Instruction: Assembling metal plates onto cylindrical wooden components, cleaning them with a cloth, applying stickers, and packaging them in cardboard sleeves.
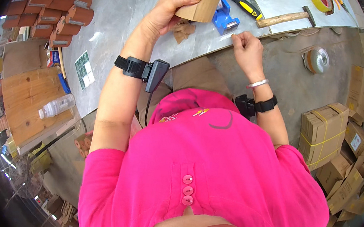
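At the top of the head view, my left hand (pixel 164 15) is closed around a tan, smooth-sided block (pixel 199 3) with a rounded lower edge; its upper part is cut off by the frame. Thumb lies across the near side and the fingers are mostly hidden behind. Crumpled brown paper (pixel 183 31) lies on the table just below it. My right hand (pixel 248 51) is pinched at the table's near edge, with a small pale bit at the fingertips that I cannot make out. Between the hands stands a blue tape dispenser (pixel 225 19).
On the grey table (pixel 120 21) lie a yellow-black screwdriver (pixel 244 5), a hammer (pixel 287 18) and a yellow tape roll (pixel 321 1). Reddish-brown labelled blocks (pixel 51 2) are stacked at the left. Bundled cardboard (pixel 322 135) and a twine roll (pixel 317 60) sit on the right floor.
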Motion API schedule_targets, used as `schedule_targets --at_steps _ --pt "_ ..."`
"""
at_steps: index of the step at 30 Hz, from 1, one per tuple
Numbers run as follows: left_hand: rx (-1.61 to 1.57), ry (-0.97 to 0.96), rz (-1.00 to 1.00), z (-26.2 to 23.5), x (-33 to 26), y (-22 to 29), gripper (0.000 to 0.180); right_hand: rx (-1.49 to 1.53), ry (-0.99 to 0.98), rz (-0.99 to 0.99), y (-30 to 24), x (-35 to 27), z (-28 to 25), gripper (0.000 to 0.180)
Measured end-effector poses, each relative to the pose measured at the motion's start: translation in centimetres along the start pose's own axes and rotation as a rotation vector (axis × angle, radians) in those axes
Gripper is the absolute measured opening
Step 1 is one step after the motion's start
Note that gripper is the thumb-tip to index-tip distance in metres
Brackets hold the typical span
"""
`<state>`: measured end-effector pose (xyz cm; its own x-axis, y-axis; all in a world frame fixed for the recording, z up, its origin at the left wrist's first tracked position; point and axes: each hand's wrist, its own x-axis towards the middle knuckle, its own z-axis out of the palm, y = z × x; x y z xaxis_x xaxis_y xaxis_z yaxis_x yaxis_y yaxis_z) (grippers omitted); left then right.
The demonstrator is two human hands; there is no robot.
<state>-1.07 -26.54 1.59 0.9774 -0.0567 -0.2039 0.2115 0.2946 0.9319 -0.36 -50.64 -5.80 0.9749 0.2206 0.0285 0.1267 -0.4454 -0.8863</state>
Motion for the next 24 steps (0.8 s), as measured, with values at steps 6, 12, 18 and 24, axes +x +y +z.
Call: schedule_targets --at_steps 6,12,18,24 --pt "0.088 -0.008 0.022 0.6 -0.9 0.0 0.059 0.14 -0.075 -0.304 -6.0 0.8 -2.8 0.016" --pt "0.254 0.011 0.13 0.7 -2.7 -1.0 0.06 0.192 -0.25 -0.734 -12.2 1.6 -2.6 0.014" --pt "0.326 0.078 0.111 1.2 -4.2 -0.6 0.061 -0.04 -0.224 -0.58 -11.9 2.6 -1.2 0.022" --pt "0.277 0.103 0.136 0.6 -5.2 -1.5 0.066 0.017 -0.222 -0.345 -12.2 1.5 -0.7 0.037"
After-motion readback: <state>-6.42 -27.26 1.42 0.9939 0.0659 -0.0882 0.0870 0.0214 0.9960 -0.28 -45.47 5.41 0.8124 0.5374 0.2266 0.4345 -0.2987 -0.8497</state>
